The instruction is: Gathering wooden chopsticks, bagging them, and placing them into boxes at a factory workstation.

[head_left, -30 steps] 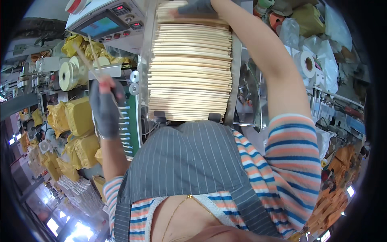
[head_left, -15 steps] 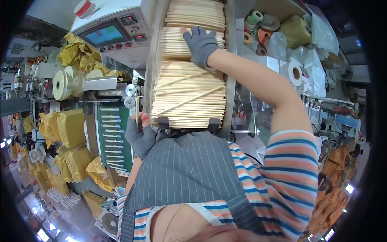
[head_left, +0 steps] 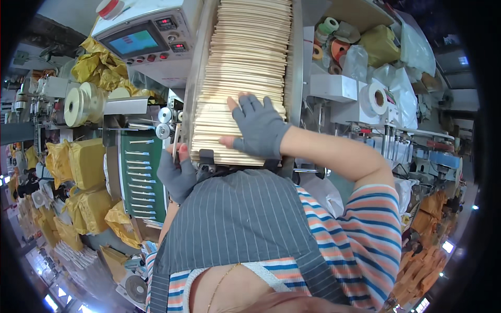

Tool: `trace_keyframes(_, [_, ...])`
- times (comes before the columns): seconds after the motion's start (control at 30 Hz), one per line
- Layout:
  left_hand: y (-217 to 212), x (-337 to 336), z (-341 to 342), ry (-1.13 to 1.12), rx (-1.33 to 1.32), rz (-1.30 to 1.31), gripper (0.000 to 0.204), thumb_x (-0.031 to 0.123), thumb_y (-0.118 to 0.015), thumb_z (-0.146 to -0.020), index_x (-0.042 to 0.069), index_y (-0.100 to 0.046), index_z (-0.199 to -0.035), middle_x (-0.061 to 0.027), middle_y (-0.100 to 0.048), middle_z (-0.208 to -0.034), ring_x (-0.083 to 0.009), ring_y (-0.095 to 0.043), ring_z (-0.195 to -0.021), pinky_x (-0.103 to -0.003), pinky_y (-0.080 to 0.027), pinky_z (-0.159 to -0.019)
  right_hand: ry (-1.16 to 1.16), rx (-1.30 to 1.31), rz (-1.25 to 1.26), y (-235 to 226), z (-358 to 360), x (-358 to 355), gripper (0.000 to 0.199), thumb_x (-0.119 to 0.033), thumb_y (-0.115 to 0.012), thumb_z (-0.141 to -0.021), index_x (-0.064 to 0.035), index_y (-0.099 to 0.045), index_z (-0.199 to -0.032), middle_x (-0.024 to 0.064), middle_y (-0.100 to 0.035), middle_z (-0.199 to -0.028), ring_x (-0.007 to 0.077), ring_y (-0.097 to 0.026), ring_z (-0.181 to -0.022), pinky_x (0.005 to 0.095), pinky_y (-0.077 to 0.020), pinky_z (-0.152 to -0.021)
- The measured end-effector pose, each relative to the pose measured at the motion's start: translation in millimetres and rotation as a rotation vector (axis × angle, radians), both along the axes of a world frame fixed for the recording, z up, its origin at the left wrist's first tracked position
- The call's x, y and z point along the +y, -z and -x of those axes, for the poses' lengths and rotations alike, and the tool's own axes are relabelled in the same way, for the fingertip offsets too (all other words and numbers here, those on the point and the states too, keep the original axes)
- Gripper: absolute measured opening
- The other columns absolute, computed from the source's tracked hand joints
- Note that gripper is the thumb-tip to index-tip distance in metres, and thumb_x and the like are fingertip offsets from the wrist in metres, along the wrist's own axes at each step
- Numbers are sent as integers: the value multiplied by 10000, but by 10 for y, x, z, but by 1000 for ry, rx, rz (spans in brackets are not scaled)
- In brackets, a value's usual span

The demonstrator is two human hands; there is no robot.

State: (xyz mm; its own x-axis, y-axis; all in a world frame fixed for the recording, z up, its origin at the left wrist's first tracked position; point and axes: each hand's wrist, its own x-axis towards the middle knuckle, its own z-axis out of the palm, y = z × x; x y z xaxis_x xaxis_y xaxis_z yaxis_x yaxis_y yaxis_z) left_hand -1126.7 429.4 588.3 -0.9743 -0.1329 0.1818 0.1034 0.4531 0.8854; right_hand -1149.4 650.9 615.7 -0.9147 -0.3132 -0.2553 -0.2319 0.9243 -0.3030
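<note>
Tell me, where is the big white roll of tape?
In the head view, the white tape roll sits on the right side, on the cluttered shelf beside a white box, right of the tall stack of wooden sticks.

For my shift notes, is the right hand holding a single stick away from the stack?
No, the gloved right hand lies flat on the stack of wooden sticks in the chute.

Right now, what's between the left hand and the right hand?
Head view: the lower left corner of the wooden stick stack separates left hand from right hand.
</note>
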Motion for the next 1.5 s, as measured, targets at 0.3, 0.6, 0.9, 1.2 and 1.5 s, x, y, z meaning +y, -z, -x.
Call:
trace_keyframes(0.3, [34,-42,-48,-68,32,-9,165,162,-635,-884,-2,-623,-873,-28,-582,-630,-64,-465,-533,-221,-361,-477,490,204,257,-573,2144,1431,575,-519,-497,-864,-48,-614,-1172,216,-614,-1147,312,-574,-1108,360,-426,-931])
trace_keyframes(0.6, [-36,90,-80,-166,67,-48,157,153,-647,-879,-1,-620,-868,-16,-582,-648,-43,-424,-514,-196,-327,-471,318,421,-10,48,2863,1547,482,-447,-487,-891,-63,-610,-1155,203,-579,-1198,341,-541,-1129,404,-406,-963])
trace_keyframes(0.9, [-16,18,-16,-102,-19,-81,166,165,-619,-896,3,-603,-866,-19,-579,-730,-79,-483,-662,-220,-397,-620,464,101,-92,46,2655,858,718,-592,-306,-903,-47,-447,-1347,179,-415,-1408,332,-402,-1295,429,-304,-1072])
trace_keyframes(1.2, [34,-16,-1,-23,82,-29,153,153,-600,-910,4,-618,-881,-30,-570,-631,-55,-464,-550,-221,-372,-484,277,112,-71,0,1327,324,758,-631,-315,-906,20,-482,-1258,221,-547,-1223,332,-524,-1147,455,-379,-973])
trace_keyframes(1.5, [90,-27,21,-20,118,-24,162,174,-617,-899,12,-622,-883,-30,-561,-637,-65,-454,-525,-234,-358,-468,73,564,-59,-44,161,-110,618,-460,-491,-894,82,-484,-1189,231,-551,-1083,343,-510,-1043,432,-390,-882])
